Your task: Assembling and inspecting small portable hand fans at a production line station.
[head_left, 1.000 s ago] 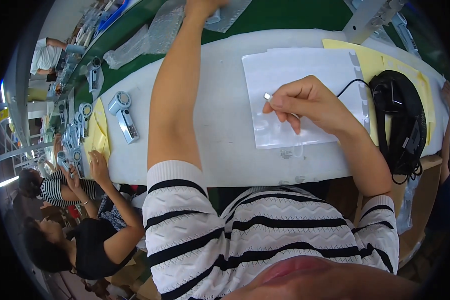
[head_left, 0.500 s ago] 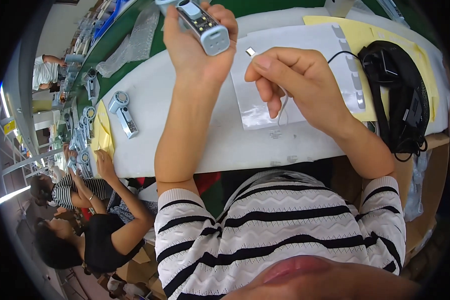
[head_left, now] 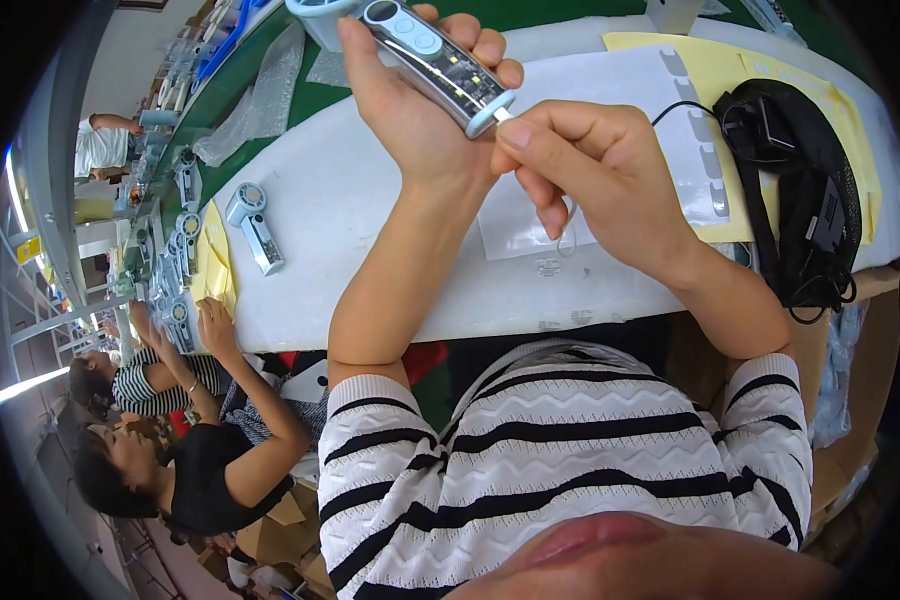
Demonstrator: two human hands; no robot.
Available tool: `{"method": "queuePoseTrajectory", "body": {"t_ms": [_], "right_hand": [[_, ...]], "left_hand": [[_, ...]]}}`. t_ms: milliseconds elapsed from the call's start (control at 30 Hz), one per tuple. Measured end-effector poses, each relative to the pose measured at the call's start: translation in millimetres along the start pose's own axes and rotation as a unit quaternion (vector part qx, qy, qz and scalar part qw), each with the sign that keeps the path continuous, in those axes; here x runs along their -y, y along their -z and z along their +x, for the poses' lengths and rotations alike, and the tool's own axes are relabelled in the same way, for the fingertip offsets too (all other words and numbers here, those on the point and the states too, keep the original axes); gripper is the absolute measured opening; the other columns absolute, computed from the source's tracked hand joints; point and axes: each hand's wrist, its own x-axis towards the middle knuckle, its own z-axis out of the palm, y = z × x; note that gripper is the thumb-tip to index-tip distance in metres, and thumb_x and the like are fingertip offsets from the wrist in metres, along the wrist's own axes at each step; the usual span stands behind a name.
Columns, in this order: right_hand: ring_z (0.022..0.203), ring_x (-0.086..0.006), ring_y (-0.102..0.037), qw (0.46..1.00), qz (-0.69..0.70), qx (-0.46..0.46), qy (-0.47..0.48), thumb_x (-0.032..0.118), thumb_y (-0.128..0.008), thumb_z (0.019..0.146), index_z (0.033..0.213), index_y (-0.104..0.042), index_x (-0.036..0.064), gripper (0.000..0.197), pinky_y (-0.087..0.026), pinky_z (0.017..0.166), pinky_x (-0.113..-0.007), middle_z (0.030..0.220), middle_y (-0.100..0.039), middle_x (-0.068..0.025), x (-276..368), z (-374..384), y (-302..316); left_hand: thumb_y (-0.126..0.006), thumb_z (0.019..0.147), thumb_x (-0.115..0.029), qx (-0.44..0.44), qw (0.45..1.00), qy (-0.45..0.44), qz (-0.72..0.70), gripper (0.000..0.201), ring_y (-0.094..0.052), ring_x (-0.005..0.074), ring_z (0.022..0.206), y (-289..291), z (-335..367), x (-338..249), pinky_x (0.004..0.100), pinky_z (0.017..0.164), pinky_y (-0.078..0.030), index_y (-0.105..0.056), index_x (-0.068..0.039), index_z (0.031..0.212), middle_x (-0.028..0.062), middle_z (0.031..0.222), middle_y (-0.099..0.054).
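So the gap has closed: half a second ago the bare metal plug (head_left: 503, 117) was sitting apart from the fan, and now it's right up against the end of the light-blue handheld fan (head_left: 450, 68), metal tip out of sight. The left hand (head_left: 420, 135) is wrapped around the fan's body, ring-shaped head up past the thumb, end tipped toward the right hand (head_left: 610, 165). That right hand has the plug in a narrow thumb-and-finger pinch, with the white cable (head_left: 570, 222) looping below its fingers. Looks to me like the connecting step is underway, though I can't tell if it's fully seated. Another fan (head_left: 256, 230) lies left of the left forearm; a black bag (head_left: 805, 200) sits right of the right hand.
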Motion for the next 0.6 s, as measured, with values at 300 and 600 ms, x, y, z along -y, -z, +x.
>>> {"method": "queuePoseTrajectory", "body": {"t_ms": [300,600], "right_hand": [[0.043,-0.008,-0.039,0.999,0.017,0.024,-0.026,0.016,-0.051,0.095,0.089,-0.065,-0.0048,0.026,-0.037,0.042,-0.019,0.053,-0.048,-0.0013,2.7,-2.3,-1.4],[0.042,-0.0063,-0.039,0.998,0.0,-0.069,0.003,0.018,-0.053,0.095,0.094,-0.066,-0.0053,0.026,-0.037,0.043,-0.019,0.053,-0.047,0.0005,9.8,20.6,22.9]], "left_hand": [[-0.037,0.092,-0.059,0.076,0.995,-0.053,-0.024,0.051,-0.053,0.0148,0.067,-2.2,-6.3,4.9,0.0256,0.051,-0.042,-0.054,-0.011,0.098,0.0057,0.079,-0.054],[-0.057,0.091,-0.031,0.002,0.986,0.0,0.165,0.045,-0.062,0.0256,0.074,-23.6,4.1,-23.1,0.0323,0.065,-0.054,-0.051,0.007,0.115,0.0139,0.093,-0.059]]}}
